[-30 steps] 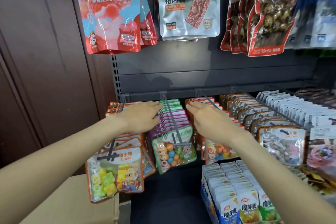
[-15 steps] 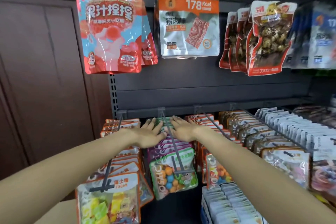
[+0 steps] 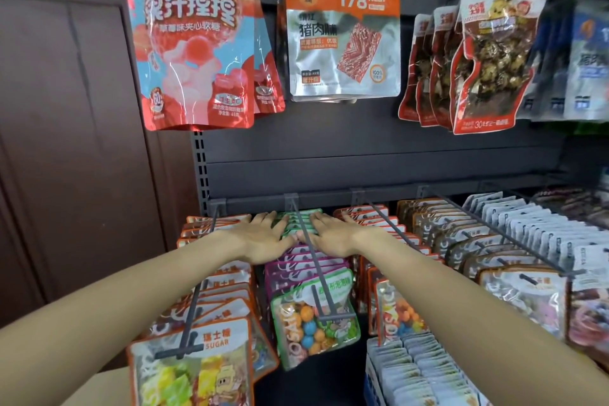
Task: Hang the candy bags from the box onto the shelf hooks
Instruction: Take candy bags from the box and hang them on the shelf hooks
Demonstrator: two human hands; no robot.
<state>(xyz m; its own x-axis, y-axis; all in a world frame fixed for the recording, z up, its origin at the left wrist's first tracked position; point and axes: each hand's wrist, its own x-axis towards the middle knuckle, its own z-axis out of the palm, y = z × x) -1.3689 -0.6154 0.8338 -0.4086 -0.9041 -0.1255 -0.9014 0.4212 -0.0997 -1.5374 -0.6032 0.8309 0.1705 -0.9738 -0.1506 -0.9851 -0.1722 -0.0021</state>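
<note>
Both our left hand (image 3: 263, 239) and our right hand (image 3: 333, 237) lie flat, fingers spread, on the green-topped candy bags (image 3: 296, 224) at the back of the middle hook (image 3: 311, 260). Our arms reach straight forward, thumbs nearly meeting at the rod.

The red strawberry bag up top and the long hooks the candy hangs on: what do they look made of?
The red strawberry bag looks like glossy foil-laminated plastic: bright glare streaks and crinkled, shiny edges. The hooks look like grey, matte-coated metal rod, thin and straight under rows of bags, though moulded plastic can't be ruled out.
</note>
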